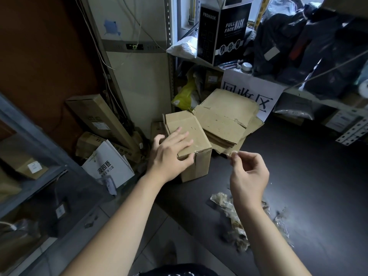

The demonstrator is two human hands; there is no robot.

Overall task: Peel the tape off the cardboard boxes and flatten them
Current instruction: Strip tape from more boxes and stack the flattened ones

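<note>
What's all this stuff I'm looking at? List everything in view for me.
cardboard box: one, brown, upright at the table's left edge
flattened cardboard: one stack, brown, behind the box
peeled tape: one crumpled pile, yellowish, on the table near the person
tape strip: one, clear, pinched by the right hand
table: one, dark, under the boxes
mask box: one, black, on the shelf behind
paper sign: one, white, hanging below that shelf
yellow bag: one, yellow, left of the sign
paper bag: one, white, on the floor, left
left hand: one, fingers laid on the box top
right hand: one, right of the box, pinching the tape strip
</note>
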